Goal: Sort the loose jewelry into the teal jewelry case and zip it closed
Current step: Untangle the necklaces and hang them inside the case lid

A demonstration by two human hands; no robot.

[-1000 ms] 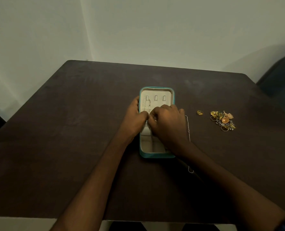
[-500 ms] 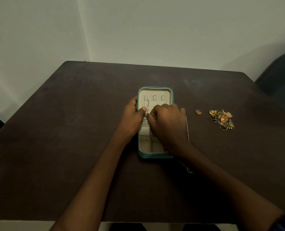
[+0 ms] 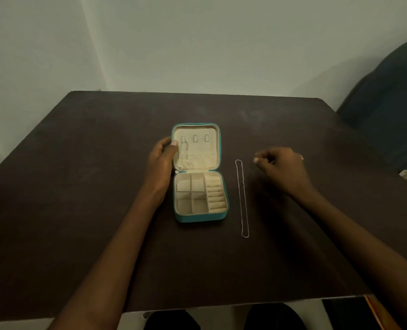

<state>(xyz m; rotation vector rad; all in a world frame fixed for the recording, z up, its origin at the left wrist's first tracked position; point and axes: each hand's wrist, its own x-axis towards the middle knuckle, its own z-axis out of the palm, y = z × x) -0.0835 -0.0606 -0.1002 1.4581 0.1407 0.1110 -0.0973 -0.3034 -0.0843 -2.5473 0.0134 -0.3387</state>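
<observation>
Fingers: left thumb (image 3: 174, 143) pressed on the case lid's left rim; right fingertips (image 3: 256, 159) drawn together, nothing seen between them.

Left hand (image 3: 160, 163) lies along the left side of the case (image 3: 200, 216), fingers curled round the lid edge, thumb on top. Case lies open flat on the table (image 3: 78, 186), lid on the far side. A fine chain (image 3: 185, 154) hangs from the leftmost lid hook and trails down the lid lining. Base compartments and ring rolls look bare. Right hand (image 3: 281, 171) hovers to the right of the case, curled, apart from it. A second chain (image 3: 242, 198) lies stretched in a long narrow loop just right of the case, between case and right hand, untouched.
</observation>
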